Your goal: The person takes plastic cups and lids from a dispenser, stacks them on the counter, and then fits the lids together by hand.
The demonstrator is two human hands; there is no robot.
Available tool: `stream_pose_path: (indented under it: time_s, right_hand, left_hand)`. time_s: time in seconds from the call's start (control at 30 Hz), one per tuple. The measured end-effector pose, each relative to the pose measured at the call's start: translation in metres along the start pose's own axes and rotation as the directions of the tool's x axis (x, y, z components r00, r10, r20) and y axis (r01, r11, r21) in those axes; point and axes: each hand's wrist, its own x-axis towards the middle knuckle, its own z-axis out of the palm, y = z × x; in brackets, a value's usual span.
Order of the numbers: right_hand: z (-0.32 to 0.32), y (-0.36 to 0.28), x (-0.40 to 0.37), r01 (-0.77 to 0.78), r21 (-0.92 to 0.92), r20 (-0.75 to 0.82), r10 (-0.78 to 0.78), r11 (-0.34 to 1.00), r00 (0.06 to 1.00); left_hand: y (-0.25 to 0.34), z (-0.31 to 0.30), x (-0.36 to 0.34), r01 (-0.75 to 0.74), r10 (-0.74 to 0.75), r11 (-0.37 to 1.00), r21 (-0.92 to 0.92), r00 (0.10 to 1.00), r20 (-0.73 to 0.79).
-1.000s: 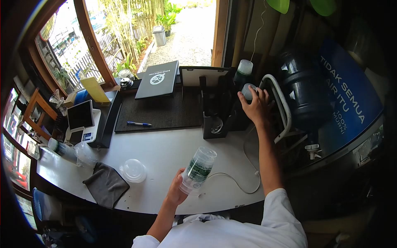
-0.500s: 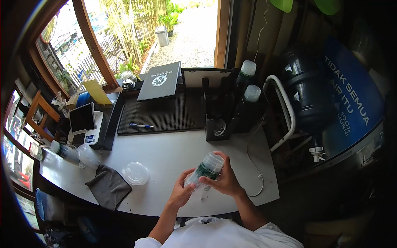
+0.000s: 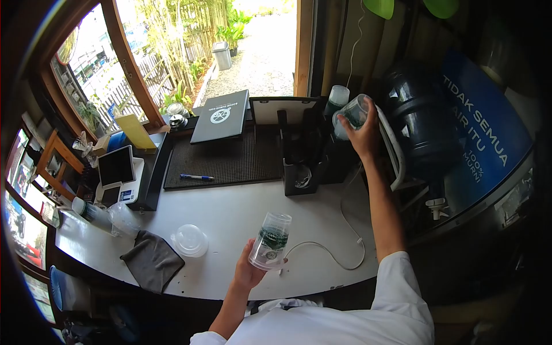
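Observation:
In my left hand (image 3: 248, 269) is a clear plastic cup (image 3: 269, 241) with a green printed band, tilted slightly above the front of the white counter (image 3: 224, 213). My right hand (image 3: 365, 131) reaches to the back right, its fingers wrapped round another clear plastic cup (image 3: 355, 113) with a green print. That cup is tilted and overlaps the black cup holder (image 3: 332, 158) in this view. Beside it stands a stack of upturned cups (image 3: 338, 98) in the holder. A round clear plastic lid (image 3: 190, 240) lies on the counter to the left of my left hand.
A grey cloth (image 3: 152, 261) hangs over the counter's front edge. A white cable (image 3: 322, 246) curls across the right side. A pen (image 3: 196, 177) rests on the black mat (image 3: 230, 164) below a dark menu folder (image 3: 220, 117). At right stands a large water bottle (image 3: 422, 123).
My right hand has left the cup in front of me and moved up and right to the cup holder, now holding a cup there. My left hand keeps its cup, now more upright.

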Motion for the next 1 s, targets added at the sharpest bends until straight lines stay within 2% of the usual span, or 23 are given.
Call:
stream_pose_path:
  time_s: [0.03, 0.07, 0.1, 0.17, 0.2, 0.27, 0.3, 0.33, 0.37, 0.4, 0.43, 0.47, 0.5, 0.6, 0.63, 0.67, 0.7, 0.73, 0.8, 0.83, 0.9, 0.93, 1.0]
  right_hand:
    - [0.004, 0.002, -0.006, -0.033, -0.028, 0.071, 0.035, 0.999, 0.997]
    - [0.000, -0.005, -0.014, -0.178, 0.005, 0.206, 0.173, 0.984, 0.963]
    - [0.000, -0.009, -0.020, -0.079, -0.139, 0.170, 0.102, 0.987, 0.980]
    - [0.002, -0.017, -0.034, 0.102, -0.416, 0.130, -0.052, 0.903, 0.990]
    - [0.000, -0.033, -0.037, 0.003, -0.354, 0.073, 0.025, 0.935, 0.997]
    - [-0.019, -0.090, -0.051, -0.048, -0.200, 0.039, 0.057, 0.979, 0.998]
    - [-0.028, -0.112, -0.069, -0.087, 0.047, 0.177, 0.077, 0.995, 0.981]
    - [-0.038, -0.134, -0.092, -0.155, 0.281, 0.312, 0.063, 0.947, 0.948]
    - [-0.049, -0.165, -0.127, -0.361, 0.443, 0.566, 0.056, 0.820, 0.822]
    - [-0.054, -0.190, -0.155, -0.581, 0.509, 0.769, -0.032, 0.636, 0.638]
    - [-0.054, -0.197, -0.165, -0.413, 0.461, 0.707, -0.044, 0.786, 0.706]
    - [-0.053, -0.196, -0.169, -0.659, 0.464, 0.794, 0.051, 0.592, 0.605]
    - [-0.051, -0.192, -0.172, -0.841, 0.417, 0.872, 0.110, 0.345, 0.477]
    - [-0.048, -0.162, -0.152, -0.767, 0.507, 0.785, 0.158, 0.392, 0.599]
    - [-0.048, -0.157, -0.133, -0.700, 0.611, 0.663, 0.244, 0.370, 0.708]
    - [-0.050, -0.150, -0.108, -0.661, 0.655, 0.565, 0.344, 0.366, 0.751]
    - [-0.046, -0.131, -0.087, -0.581, 0.674, 0.439, 0.385, 0.456, 0.812]
    - [-0.046, -0.117, -0.059, -0.549, 0.687, 0.366, 0.427, 0.475, 0.827]
    - [-0.039, -0.094, 0.000, -0.299, 0.541, 0.056, 0.320, 0.786, 0.946]
    - [-0.031, -0.079, 0.024, -0.316, 0.632, 0.083, 0.343, 0.708, 0.936]
    - [-0.001, -0.040, 0.062, -0.171, 0.501, -0.034, 0.216, 0.848, 0.976]
    - [0.022, -0.006, 0.079, 0.066, 0.227, -0.179, -0.024, 0.972, 0.983]
    - [0.039, 0.013, 0.098, 0.116, 0.067, -0.138, -0.106, 0.991, 0.985]
  left_hand:
    - [0.001, 0.000, -0.001, 0.011, -0.010, 0.999, -0.036, 1.000, 0.013]
    - [0.002, -0.003, -0.001, -0.002, 0.002, 1.000, -0.012, 1.000, 0.000]
    - [0.000, -0.009, 0.000, -0.018, 0.018, 1.000, 0.009, 1.000, -0.015]
    - [-0.001, -0.010, -0.003, -0.053, 0.058, 0.995, 0.089, 0.997, -0.051]
    - [0.000, -0.006, -0.003, -0.073, 0.083, 0.986, 0.150, 0.994, -0.066]
    - [0.001, 0.001, 0.001, -0.121, 0.139, 0.971, 0.207, 0.988, -0.073]
    - [0.001, 0.003, 0.002, -0.150, 0.167, 0.968, 0.203, 0.984, -0.066]
    - [0.001, 0.006, 0.005, -0.172, 0.189, 0.956, 0.238, 0.981, -0.050]
    - [0.001, 0.008, 0.007, -0.194, 0.211, 0.942, 0.272, 0.977, -0.034]
    - [0.003, 0.010, 0.010, -0.210, 0.229, 0.915, 0.345, 0.973, -0.014]
    - [0.004, 0.012, 0.011, -0.216, 0.233, 0.884, 0.414, 0.973, 0.010]
    - [0.007, 0.014, 0.011, -0.160, 0.183, 0.901, 0.404, 0.983, -0.018]
    - [0.008, 0.015, 0.008, -0.134, 0.161, 0.892, 0.432, 0.986, -0.027]
    - [0.010, 0.023, 0.003, -0.040, 0.080, 0.887, 0.460, 0.995, -0.068]
    - [0.011, 0.026, 0.000, -0.001, 0.046, 0.902, 0.431, 0.994, -0.095]
    - [0.012, 0.026, -0.002, 0.040, 0.010, 0.914, 0.403, 0.993, -0.120]
    - [0.010, 0.022, -0.004, 0.037, 0.009, 0.929, 0.369, 0.992, -0.122]
    - [0.007, 0.014, -0.006, 0.030, 0.013, 0.942, 0.335, 0.992, -0.126]
    - [0.004, 0.005, -0.012, -0.002, 0.030, 0.966, 0.259, 0.994, -0.104]
    - [0.005, 0.002, -0.015, -0.025, 0.042, 0.976, 0.214, 0.996, -0.080]
    - [0.004, -0.002, -0.019, -0.071, 0.082, 0.982, 0.174, 0.995, -0.061]
    - [0.002, -0.003, -0.020, -0.092, 0.106, 0.979, 0.181, 0.992, -0.067]
    - [0.002, -0.005, -0.021, -0.126, 0.144, 0.975, 0.184, 0.986, -0.085]
